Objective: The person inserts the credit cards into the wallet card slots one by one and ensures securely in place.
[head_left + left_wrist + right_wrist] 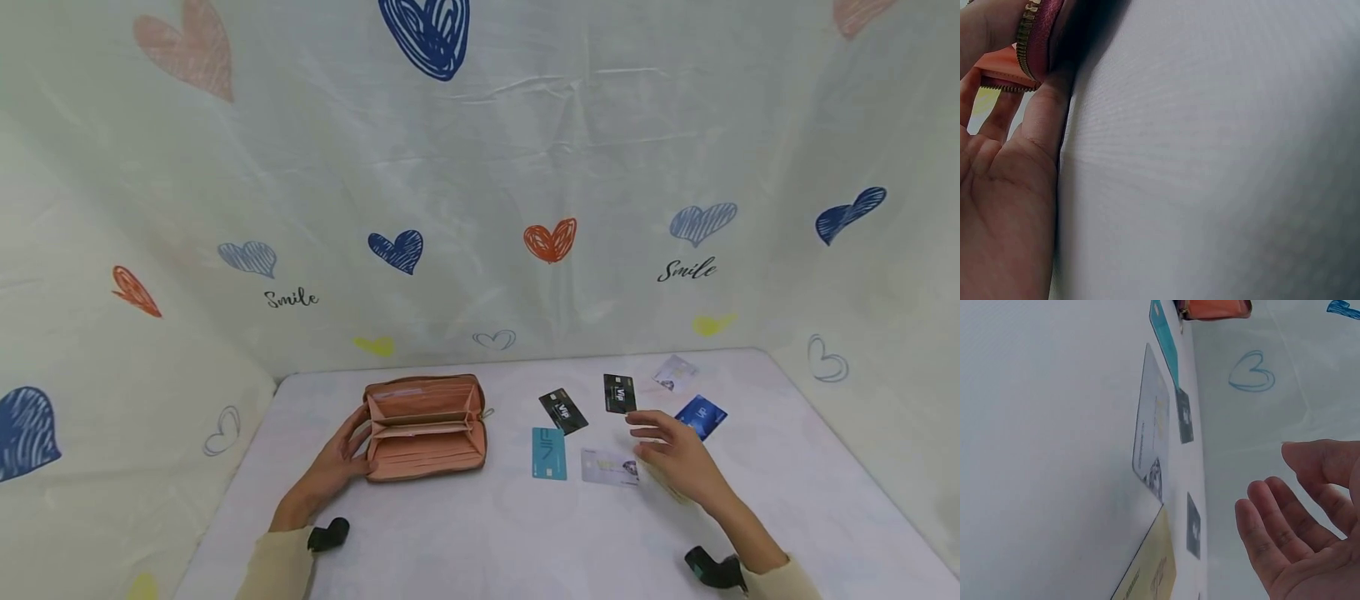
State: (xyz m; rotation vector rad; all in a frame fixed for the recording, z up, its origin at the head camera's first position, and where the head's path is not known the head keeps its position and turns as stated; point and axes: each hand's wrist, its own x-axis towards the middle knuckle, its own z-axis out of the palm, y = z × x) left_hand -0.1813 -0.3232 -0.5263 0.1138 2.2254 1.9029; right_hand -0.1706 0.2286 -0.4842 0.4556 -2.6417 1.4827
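2 hands point(333, 465), 1 wallet point(429, 457) and probably 7 loose cards point(549, 460)

On the table point(465, 542), the wallet point(429, 463) lies near the far edge, left of the cards point(549, 458); my left hand point(333, 462) is at its left side; my right hand point(678, 462) is above the table's right half, one card point(677, 372) beyond it nearest the far right corner.

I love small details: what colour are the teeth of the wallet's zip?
Brassy gold. The zip teeth on the wallet show best in the left wrist view.
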